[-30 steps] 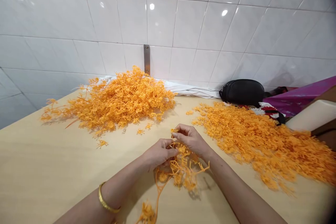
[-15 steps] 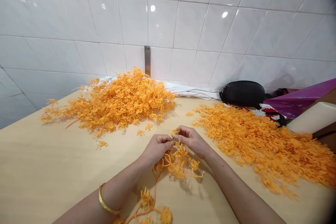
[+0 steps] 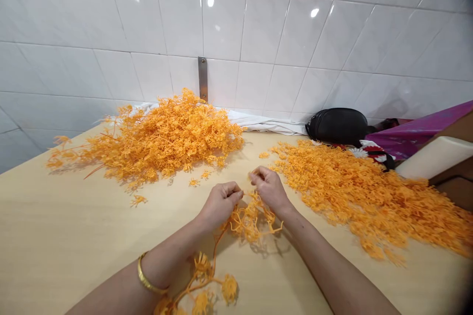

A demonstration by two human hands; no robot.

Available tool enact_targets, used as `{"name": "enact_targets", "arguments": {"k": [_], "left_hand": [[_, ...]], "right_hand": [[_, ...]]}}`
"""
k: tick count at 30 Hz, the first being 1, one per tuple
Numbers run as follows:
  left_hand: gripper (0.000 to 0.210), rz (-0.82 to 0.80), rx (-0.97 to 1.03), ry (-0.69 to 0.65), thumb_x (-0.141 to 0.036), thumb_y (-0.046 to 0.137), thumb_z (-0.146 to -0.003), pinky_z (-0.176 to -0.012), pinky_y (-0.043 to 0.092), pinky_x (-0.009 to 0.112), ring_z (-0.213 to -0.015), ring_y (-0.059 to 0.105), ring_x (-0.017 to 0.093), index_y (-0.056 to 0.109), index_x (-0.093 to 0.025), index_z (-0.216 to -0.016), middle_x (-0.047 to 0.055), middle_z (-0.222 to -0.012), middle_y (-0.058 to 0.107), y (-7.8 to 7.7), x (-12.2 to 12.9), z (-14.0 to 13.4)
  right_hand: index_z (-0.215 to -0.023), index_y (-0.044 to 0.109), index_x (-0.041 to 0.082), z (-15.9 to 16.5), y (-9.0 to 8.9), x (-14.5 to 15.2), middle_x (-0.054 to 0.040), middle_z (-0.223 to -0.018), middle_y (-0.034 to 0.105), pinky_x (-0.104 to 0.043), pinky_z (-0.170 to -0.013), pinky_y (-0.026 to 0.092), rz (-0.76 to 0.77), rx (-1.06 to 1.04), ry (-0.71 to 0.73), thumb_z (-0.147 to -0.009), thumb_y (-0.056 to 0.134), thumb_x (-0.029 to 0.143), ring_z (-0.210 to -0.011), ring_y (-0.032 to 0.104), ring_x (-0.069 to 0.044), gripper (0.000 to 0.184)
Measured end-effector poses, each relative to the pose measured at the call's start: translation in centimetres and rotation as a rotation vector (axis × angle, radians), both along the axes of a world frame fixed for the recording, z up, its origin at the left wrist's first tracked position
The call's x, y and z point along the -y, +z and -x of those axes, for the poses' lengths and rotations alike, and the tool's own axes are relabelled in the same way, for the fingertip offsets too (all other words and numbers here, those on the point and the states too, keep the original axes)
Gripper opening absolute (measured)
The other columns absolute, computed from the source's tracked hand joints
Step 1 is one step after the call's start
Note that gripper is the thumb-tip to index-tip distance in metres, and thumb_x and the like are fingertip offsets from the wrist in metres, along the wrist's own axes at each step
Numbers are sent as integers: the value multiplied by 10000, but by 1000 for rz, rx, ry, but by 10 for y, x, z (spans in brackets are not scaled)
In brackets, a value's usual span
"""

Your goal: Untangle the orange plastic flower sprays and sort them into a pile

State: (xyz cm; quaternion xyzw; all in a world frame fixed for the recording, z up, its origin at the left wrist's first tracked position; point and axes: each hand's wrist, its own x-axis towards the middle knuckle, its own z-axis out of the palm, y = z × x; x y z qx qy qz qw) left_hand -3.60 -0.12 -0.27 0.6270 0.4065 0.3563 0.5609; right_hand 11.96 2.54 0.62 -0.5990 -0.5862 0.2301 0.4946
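Observation:
My left hand (image 3: 220,205) pinches an orange plastic flower branch (image 3: 250,221) near its tip, just above the table. Its thin stem runs down toward me past my left wrist and ends in several round blossoms near the lower edge. A little to the right, my right hand (image 3: 269,188) is closed with thumb and forefinger pinched together. A small orange floret (image 3: 252,176) shows at those fingertips, partly hidden and blurred. The branch's spidery florets hang between my two wrists.
A heap of orange flower branches (image 3: 166,138) lies at the back left. Loose orange florets (image 3: 354,192) spread across the right. Behind them are a black pouch (image 3: 338,127), a purple cloth (image 3: 417,133) and a cream roll (image 3: 436,157). A metal bracket (image 3: 203,78) is fixed to the tiled wall.
My right hand has drawn slightly away from my left hand, widening the gap between the fingertips, with the floret in its pinch. My left hand keeps its grip on the branch. The view has shifted slightly.

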Motion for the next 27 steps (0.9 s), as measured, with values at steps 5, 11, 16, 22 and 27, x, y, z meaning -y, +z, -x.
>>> {"name": "enact_targets", "arguments": {"k": [5, 11, 16, 22, 27], "left_hand": [[228, 239, 171, 27, -337, 542, -671, -345, 197, 156, -335, 275, 26, 425, -159, -591, -66, -423, 358, -1, 3, 0], [236, 383, 353, 152, -320, 568, -663, -298, 77, 134, -280, 241, 0, 380, -176, -659, -54, -501, 463, 2, -5, 5], [214, 384, 454, 82, -287, 572, -675, -294, 97, 130, -292, 267, 0, 391, -175, -693, -57, -522, 454, 0, -8, 6], [194, 437, 581, 140, -247, 568, -681, -291, 161, 132, -291, 299, -3, 390, -173, -705, -62, -560, 460, -3, -12, 5], [223, 427, 624, 138, -226, 599, -654, -322, 267, 144, -338, 412, 30, 383, -172, -671, -54, -566, 482, -4, -11, 3]], "right_hand": [[-696, 532, 160, -67, 7, -13, -38, -587, 516, -278, -548, 335, -21, 147, -510, -708, 421, 289, -592, 480, -179, 171], [-748, 581, 146, -69, 3, -3, -130, -891, 505, -319, -637, 335, 2, 684, -506, -683, 438, 172, -789, 481, -227, 160], [-592, 529, 170, -45, 7, 0, -45, -650, 535, -307, -637, 348, 15, 483, -148, -686, 449, 180, -676, 488, -177, 124], [-750, 590, 158, -20, 8, 9, -19, -725, 581, -253, -610, 398, 370, -428, 448, -622, 612, 265, -645, 531, -123, 168], [-693, 607, 137, -4, 7, 13, -13, -646, 568, -209, -547, 380, 495, -664, 536, -582, 689, 347, -566, 501, -83, 252]]}}
